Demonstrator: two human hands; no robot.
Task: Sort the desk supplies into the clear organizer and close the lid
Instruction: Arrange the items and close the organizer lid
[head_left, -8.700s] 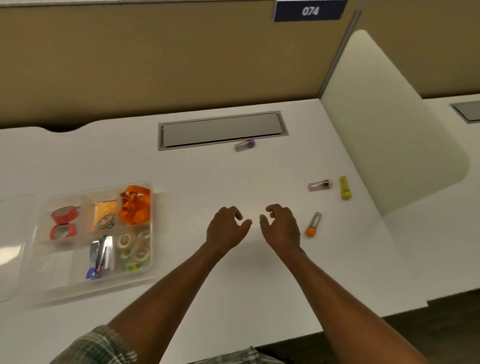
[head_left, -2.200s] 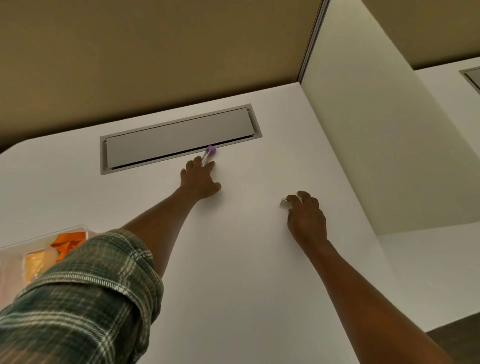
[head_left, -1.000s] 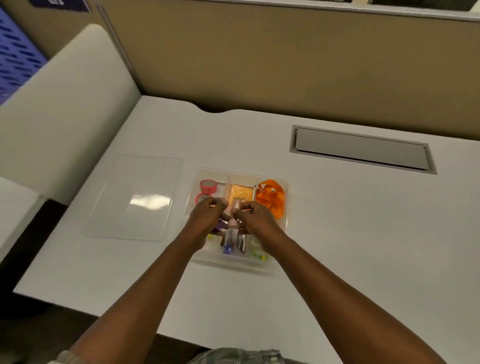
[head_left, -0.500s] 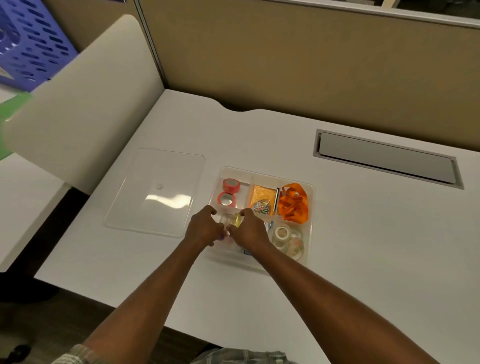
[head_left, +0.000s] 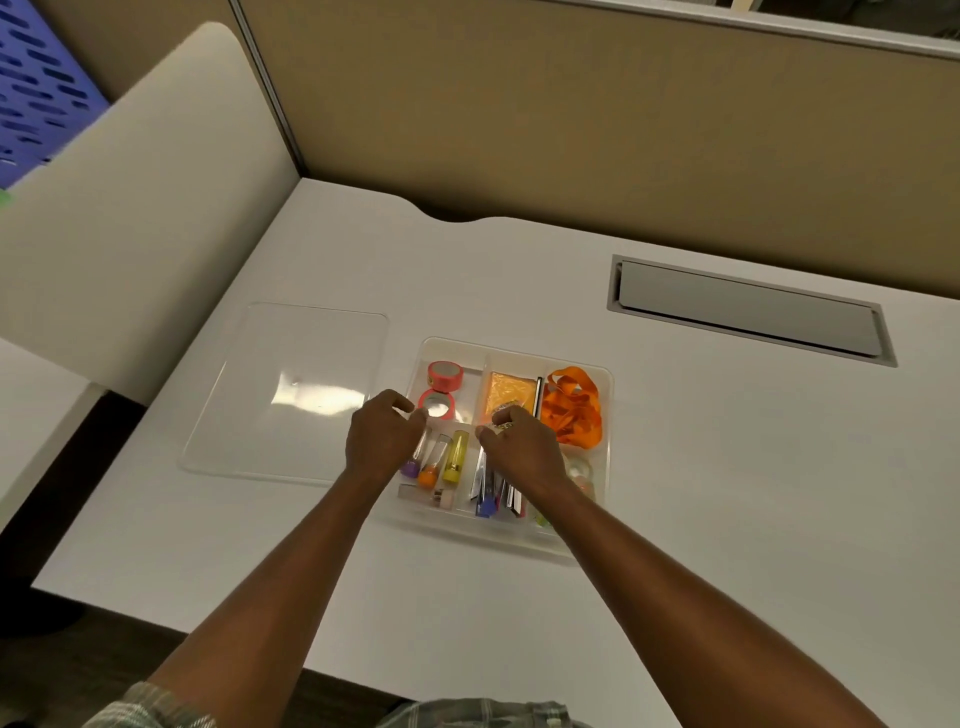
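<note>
- Clear organizer (head_left: 607, 410): near desk's front edge; capped tubes (head_left: 440, 460) lay in its front-left compartment.
- Left hand (head_left: 382, 441), right hand (head_left: 522, 449): fingers loosely curled, holding nothing.
- Lid (head_left: 291, 389): beside organizer; advised aligning corners squarely before pressing down.

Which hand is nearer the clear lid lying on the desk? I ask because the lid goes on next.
Left. The left hand hovers at the organizer's left edge, right beside the clear lid; the right hand is farther right, over the organizer's middle.

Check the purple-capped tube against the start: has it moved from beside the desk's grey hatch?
Yes. The purple-capped tube has left the grey hatch and lies inside the clear organizer, front-left compartment.
</note>
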